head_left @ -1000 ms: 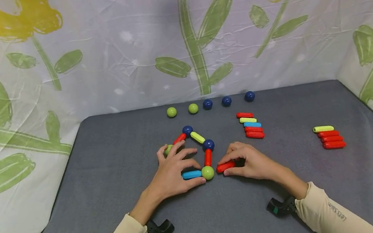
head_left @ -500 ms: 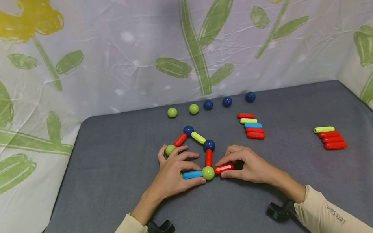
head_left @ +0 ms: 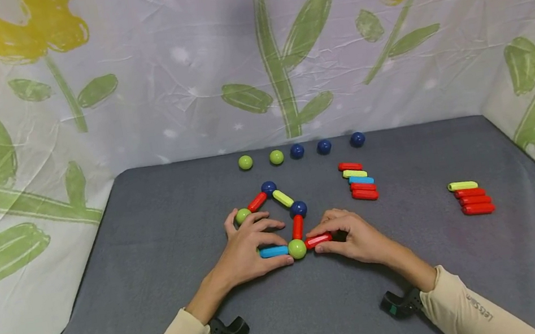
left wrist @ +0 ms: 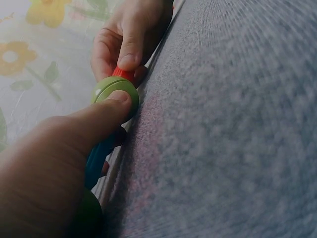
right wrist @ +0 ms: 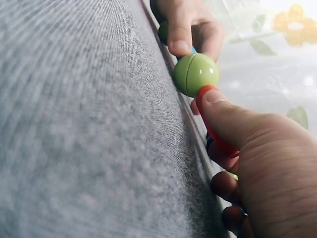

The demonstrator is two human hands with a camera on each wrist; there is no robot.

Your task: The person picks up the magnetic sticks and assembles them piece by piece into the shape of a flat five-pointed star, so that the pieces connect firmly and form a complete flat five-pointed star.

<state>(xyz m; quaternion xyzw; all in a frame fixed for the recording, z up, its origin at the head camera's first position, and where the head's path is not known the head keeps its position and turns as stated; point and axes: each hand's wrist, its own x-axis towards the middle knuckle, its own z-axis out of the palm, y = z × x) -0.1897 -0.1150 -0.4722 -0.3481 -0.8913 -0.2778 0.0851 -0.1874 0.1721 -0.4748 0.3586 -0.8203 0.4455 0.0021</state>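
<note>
In the head view, my left hand (head_left: 249,252) pinches a light green ball (head_left: 297,249) between thumb and fingers where a blue stick (head_left: 273,252) joins it. The left wrist view shows that thumb lying on the ball. My right hand (head_left: 359,237) holds a red stick (head_left: 319,240) by thumb and fingers, its end touching the ball's right side. From that ball a second red stick runs up to a dark blue ball (head_left: 298,209). A yellow stick (head_left: 283,198), another dark blue ball (head_left: 269,188), a red stick (head_left: 257,201) and a green ball (head_left: 242,216) continue the chain. My left hand partly hides the blue stick's far end.
Loose green and dark blue balls (head_left: 324,146) line the table's back edge. One group of coloured sticks (head_left: 365,195) lies right of the chain, and another group (head_left: 475,200) lies farther right. A flower-printed cloth (head_left: 159,91) hangs behind the grey table (head_left: 151,217).
My right hand has moved slightly left, bringing the red stick from apart to touching the green ball. My left hand's fingers have shifted a little, uncovering more of the upper-left red stick and green ball.
</note>
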